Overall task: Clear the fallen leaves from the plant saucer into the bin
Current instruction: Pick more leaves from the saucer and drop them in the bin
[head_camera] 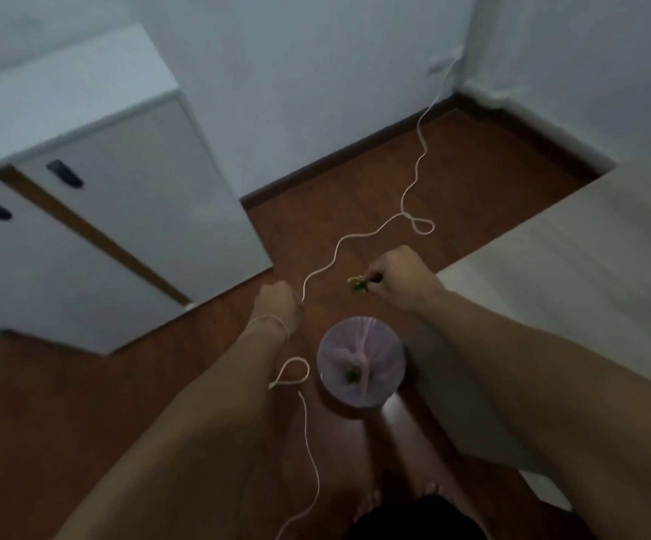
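Glossy wooden floor (355, 173), thin plastic liner in the bin (360, 360), matt painted wall (316, 72).

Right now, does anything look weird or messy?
Yes. A long white cord snakes loose across the wooden floor from the wall corner and loops around the left hand's wrist, beside the bin. It looks tangled.

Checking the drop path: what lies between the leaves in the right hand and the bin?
Only bare wooden floor between leaves and bin, head view.
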Available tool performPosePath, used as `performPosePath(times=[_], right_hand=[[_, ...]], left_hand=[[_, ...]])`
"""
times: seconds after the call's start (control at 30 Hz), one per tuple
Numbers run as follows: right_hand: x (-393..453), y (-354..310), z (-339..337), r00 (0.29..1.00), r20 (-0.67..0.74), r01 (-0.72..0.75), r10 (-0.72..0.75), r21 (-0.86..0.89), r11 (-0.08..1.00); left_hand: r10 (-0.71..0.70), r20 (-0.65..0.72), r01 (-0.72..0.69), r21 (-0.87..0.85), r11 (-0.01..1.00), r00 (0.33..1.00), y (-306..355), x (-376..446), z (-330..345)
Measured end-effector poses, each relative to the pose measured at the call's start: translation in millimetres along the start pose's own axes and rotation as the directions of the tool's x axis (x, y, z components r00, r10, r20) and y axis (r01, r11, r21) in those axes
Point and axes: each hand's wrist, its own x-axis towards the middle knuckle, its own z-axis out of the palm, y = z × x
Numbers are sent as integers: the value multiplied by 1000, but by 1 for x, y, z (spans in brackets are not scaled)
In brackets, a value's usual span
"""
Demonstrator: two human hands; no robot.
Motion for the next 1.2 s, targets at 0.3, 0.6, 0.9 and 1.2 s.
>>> performPosePath(times=[0.3, 0.6, 0.9, 1.2], right_hand=[[23, 54, 172, 980, 196, 27, -28, 11, 1000], [6, 134, 271, 968, 250, -22, 24, -12, 1000], [11, 156, 284, 979, 169, -121, 111, 51, 991], [19, 158, 293, 957, 267, -129, 112, 47, 990]], left_hand=[[-41, 57, 49, -139, 989, 998, -25, 15, 127], [-41, 68, 51, -158, 986, 997, -38, 54, 245], [-25, 92, 42, -186, 982, 995, -38, 61, 265], [87, 211, -34, -243, 970, 974, -37, 63, 260]])
